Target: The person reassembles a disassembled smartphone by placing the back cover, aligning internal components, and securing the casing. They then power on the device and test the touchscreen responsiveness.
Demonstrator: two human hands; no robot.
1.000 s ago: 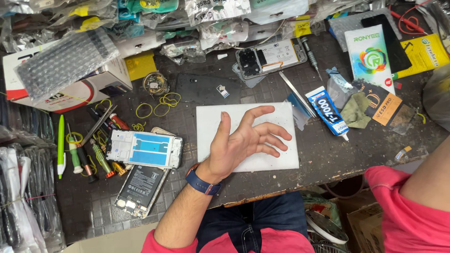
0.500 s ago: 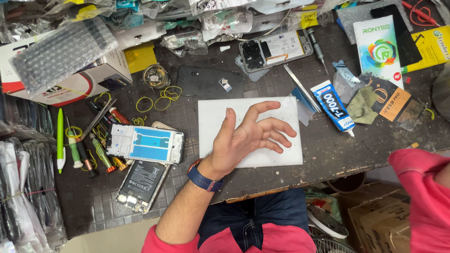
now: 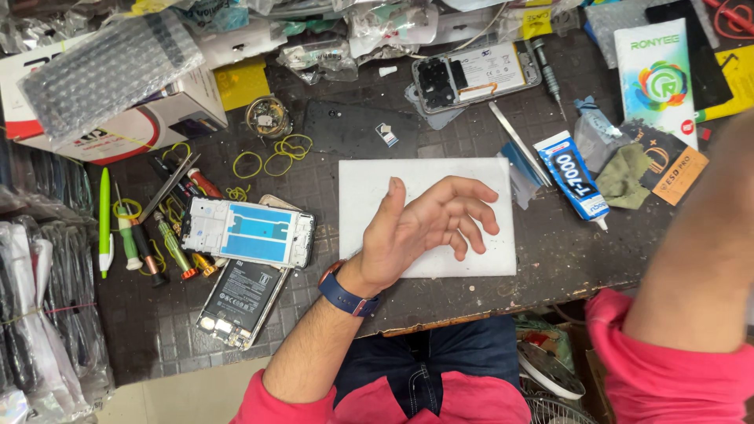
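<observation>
My left hand hovers palm-up over a white work mat at the middle of the dark bench, fingers loosely curled and apart, holding nothing. A blue watch sits on its wrist. To its left lie a phone frame with blue film and a phone body showing its battery. Only my right forearm, in a pink sleeve, shows at the right edge; that hand is out of view.
An opened phone and a black back cover lie beyond the mat. A glue tube, screwdrivers, yellow rubber bands, a green pen and a bubble-wrapped box surround it.
My left hand's fingers have curled in a little over the mat. My right forearm has risen along the right edge and fills more of the view.
</observation>
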